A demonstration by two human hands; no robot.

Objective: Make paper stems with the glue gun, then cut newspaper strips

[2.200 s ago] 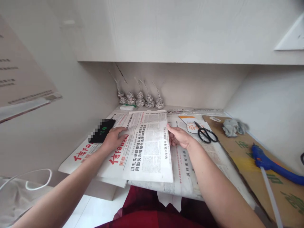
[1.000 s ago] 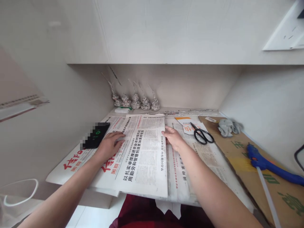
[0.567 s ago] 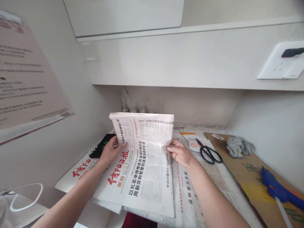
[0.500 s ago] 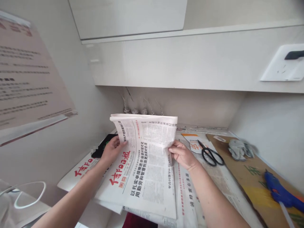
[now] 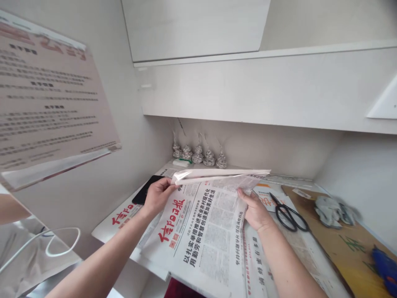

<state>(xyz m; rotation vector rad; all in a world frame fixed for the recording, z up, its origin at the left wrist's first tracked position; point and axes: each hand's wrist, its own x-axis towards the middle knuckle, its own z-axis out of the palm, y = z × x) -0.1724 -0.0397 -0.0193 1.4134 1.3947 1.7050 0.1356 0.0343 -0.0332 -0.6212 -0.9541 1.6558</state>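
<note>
Folded newspaper (image 5: 206,227), white, with a red Chinese masthead and black headlines: one, tilted over the desk between both hands, its far edge raised and bent into a pale, glossy fold.
Left hand (image 5: 159,196): closed on the newspaper's far left corner, thumb on the printed face.
Right hand (image 5: 256,210): gripping the right edge, thumb on the face, fingers curled at the side.
Flat black rectangular device (image 5: 145,192): one, just beside the left hand.
Second newspaper (image 5: 120,218), red-mastheaded: one, lying left of the held one, partly covered.
Gourd-shaped figures of coiled printed paper (image 5: 197,156): five, standing in a row at the back, with thin stems.
Black-handled scissors (image 5: 290,217): one pair, right of the right hand, tip over a white card with orange print (image 5: 263,198).
Brown cardboard sheet (image 5: 349,244): one, far right, bearing crumpled grey cloth (image 5: 329,212) and a blue tool (image 5: 384,265), partly cut off by the frame.
</note>
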